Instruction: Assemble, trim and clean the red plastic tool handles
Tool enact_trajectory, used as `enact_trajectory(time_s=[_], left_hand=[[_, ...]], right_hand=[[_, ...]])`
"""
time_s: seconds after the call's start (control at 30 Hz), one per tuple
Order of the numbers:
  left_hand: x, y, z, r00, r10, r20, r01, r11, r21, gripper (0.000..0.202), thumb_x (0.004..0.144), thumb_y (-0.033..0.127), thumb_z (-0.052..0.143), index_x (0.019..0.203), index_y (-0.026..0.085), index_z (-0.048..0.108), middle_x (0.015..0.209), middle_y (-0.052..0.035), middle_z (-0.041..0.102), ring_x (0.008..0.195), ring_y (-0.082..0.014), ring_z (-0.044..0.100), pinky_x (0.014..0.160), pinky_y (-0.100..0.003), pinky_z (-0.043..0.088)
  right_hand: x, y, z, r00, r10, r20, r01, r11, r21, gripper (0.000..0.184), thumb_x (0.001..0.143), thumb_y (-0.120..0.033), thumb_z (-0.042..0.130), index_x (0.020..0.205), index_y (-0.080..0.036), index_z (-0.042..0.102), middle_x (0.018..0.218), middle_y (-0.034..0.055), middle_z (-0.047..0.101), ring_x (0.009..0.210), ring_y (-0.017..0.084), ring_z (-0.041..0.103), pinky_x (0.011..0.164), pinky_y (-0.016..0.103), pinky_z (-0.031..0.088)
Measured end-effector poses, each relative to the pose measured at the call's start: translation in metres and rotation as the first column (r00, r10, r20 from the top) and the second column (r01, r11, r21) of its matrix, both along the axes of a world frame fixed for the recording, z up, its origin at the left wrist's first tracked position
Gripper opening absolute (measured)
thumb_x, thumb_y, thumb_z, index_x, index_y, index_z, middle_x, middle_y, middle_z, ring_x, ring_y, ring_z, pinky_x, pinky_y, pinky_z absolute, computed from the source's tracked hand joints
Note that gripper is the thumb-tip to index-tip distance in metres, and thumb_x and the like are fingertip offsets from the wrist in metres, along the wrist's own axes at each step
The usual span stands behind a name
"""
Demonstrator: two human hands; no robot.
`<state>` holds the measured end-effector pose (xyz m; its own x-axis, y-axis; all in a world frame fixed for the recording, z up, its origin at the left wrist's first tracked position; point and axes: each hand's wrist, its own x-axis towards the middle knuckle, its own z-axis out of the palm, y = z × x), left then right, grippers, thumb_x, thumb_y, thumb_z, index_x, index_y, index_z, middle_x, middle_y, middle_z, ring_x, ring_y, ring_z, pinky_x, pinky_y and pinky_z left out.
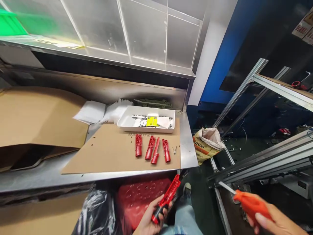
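My left hand (153,213) is closed round a red and black plastic tool housing (170,192), held tilted beside the red stool below the bench edge. Its ribbed inner side faces up. Out to the right, my right hand (269,217) grips an orange-handled tool (253,204) with a slim pale shaft pointing up and left; motion blurs it, and I cannot tell the tip's shape. Several red plastic housing parts (138,146) lie on the cardboard sheet (110,150) on the bench. Small metal pieces (174,150) rest to their right.
Behind the red parts stands a white tray (146,129) with a yellow label and dark bits. White sheets (90,112) and a large cardboard box (41,117) occupy the left. A printed sack (207,143) and metal frame (234,98) stand right; a red stool (137,192) is below.
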<state>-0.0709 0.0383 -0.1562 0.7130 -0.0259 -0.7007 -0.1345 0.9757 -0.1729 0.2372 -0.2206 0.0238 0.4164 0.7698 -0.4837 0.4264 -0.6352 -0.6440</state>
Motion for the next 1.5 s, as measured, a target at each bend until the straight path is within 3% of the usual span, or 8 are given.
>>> enact_trajectory(time_s=[0.27, 0.53, 0.8, 0.93, 1.03, 1.13, 1.27, 1.5], left_hand=[[-0.007, -0.013, -0.011, 0.998, -0.067, -0.01, 0.066, 0.997, -0.033, 0.026, 0.094, 0.03, 0.052, 0.094, 0.004, 0.055, 0.064, -0.0084, 0.064, 0.035, -0.0055, 0.049, 0.033, -0.012, 0.041], [-0.013, -0.021, -0.016, 0.988, -0.127, -0.093, 0.15, 0.938, 0.313, 0.03, 0.09, 0.032, 0.059, 0.078, 0.005, 0.06, 0.063, -0.0041, 0.058, 0.037, -0.0008, 0.041, 0.035, -0.008, 0.035], [-0.007, -0.023, -0.002, 0.954, 0.12, -0.275, 0.192, 0.462, 0.866, 0.051, 0.055, 0.017, 0.088, 0.104, 0.022, 0.073, 0.113, -0.0057, 0.068, 0.117, -0.0255, 0.051, 0.085, -0.021, 0.046], [-0.012, -0.022, 0.007, 0.941, 0.118, -0.318, 0.262, 0.344, 0.902, 0.043, 0.063, 0.025, 0.082, 0.105, 0.03, 0.074, 0.108, -0.003, 0.066, 0.103, -0.0261, 0.055, 0.074, -0.021, 0.046], [-0.012, -0.021, 0.007, 0.963, 0.052, -0.266, 0.224, 0.398, 0.89, 0.047, 0.066, 0.028, 0.081, 0.111, 0.027, 0.07, 0.1, -0.0051, 0.067, 0.084, -0.0216, 0.061, 0.06, -0.02, 0.046], [-0.009, -0.018, 0.007, 0.989, -0.072, -0.13, 0.146, 0.605, 0.782, 0.047, 0.074, 0.039, 0.074, 0.116, 0.021, 0.065, 0.082, -0.0066, 0.068, 0.044, -0.0097, 0.049, 0.038, -0.018, 0.034], [-0.009, -0.014, 0.012, 0.984, -0.176, 0.01, 0.141, 0.817, 0.56, 0.037, 0.088, 0.043, 0.058, 0.074, 0.009, 0.063, 0.068, -0.004, 0.057, 0.035, 0.0021, 0.026, 0.031, -0.01, 0.021], [-0.012, -0.01, 0.012, 0.982, -0.176, 0.075, 0.135, 0.915, 0.381, 0.043, 0.094, 0.034, 0.05, 0.06, 0.009, 0.053, 0.059, -0.0009, 0.049, 0.032, 0.0038, 0.023, 0.028, -0.006, 0.021]], right_hand=[[-0.069, 0.055, 0.007, 0.856, 0.477, 0.2, -0.407, 0.86, -0.308, 0.028, 0.096, -0.045, 0.039, 0.116, -0.036, 0.058, 0.086, 0.0015, 0.067, 0.083, 0.026, 0.064, 0.074, 0.035, 0.044], [-0.105, 0.09, 0.0, 0.612, 0.702, 0.364, -0.617, 0.711, -0.337, 0.021, 0.099, -0.04, 0.04, 0.1, -0.028, 0.056, 0.079, 0.0024, 0.069, 0.071, 0.025, 0.066, 0.058, 0.029, 0.031], [-0.09, 0.1, -0.009, 0.543, 0.728, 0.418, -0.674, 0.675, -0.3, 0.014, 0.098, -0.036, 0.043, 0.1, -0.027, 0.054, 0.075, 0.0003, 0.069, 0.066, 0.025, 0.066, 0.055, 0.029, 0.025], [-0.082, 0.103, -0.001, 0.592, 0.664, 0.456, -0.63, 0.735, -0.251, 0.018, 0.1, -0.037, 0.038, 0.1, -0.026, 0.053, 0.076, 0.0008, 0.067, 0.067, 0.024, 0.064, 0.056, 0.029, 0.028], [-0.078, 0.102, 0.002, 0.611, 0.662, 0.435, -0.637, 0.737, -0.227, 0.02, 0.1, -0.041, 0.037, 0.099, -0.027, 0.053, 0.076, -0.0001, 0.066, 0.067, 0.022, 0.063, 0.058, 0.029, 0.03], [-0.079, 0.098, 0.005, 0.639, 0.63, 0.441, -0.588, 0.77, -0.249, 0.021, 0.099, -0.04, 0.037, 0.099, -0.027, 0.053, 0.074, 0.0003, 0.065, 0.066, 0.022, 0.062, 0.057, 0.029, 0.029], [-0.085, 0.095, 0.01, 0.65, 0.651, 0.392, -0.608, 0.755, -0.246, 0.021, 0.099, -0.041, 0.038, 0.1, -0.028, 0.054, 0.076, 0.0005, 0.065, 0.069, 0.023, 0.062, 0.06, 0.029, 0.031], [-0.09, 0.099, 0.009, 0.68, 0.66, 0.318, -0.615, 0.75, -0.242, 0.022, 0.098, -0.043, 0.037, 0.097, -0.029, 0.054, 0.076, 0.0, 0.065, 0.071, 0.024, 0.063, 0.06, 0.028, 0.033]])
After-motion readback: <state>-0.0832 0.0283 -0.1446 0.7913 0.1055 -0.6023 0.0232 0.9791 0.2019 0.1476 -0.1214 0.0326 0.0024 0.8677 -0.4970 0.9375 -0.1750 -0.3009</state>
